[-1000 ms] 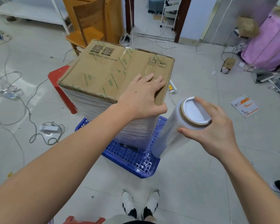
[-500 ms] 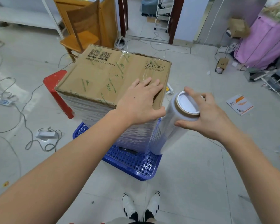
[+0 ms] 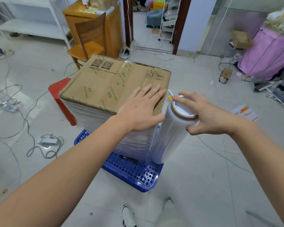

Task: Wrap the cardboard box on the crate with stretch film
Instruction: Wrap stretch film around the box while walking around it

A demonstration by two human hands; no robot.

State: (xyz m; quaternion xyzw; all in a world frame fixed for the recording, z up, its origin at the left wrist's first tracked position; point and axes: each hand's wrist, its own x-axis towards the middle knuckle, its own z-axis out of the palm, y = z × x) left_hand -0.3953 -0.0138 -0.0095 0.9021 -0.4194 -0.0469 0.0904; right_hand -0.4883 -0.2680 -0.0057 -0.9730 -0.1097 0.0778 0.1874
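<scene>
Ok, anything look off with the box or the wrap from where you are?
The cardboard box sits skewed on the blue crate, overhanging its far side, so the crate shows only at the near corner. The film on the sides looks even. The left hand presses the box top; the right hand grips the stretch film roll.

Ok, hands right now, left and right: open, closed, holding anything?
Left hand: open, fingers straight, flat on top of the cardboard box.
Right hand: closed on the top end of the stretch film roll.
</scene>
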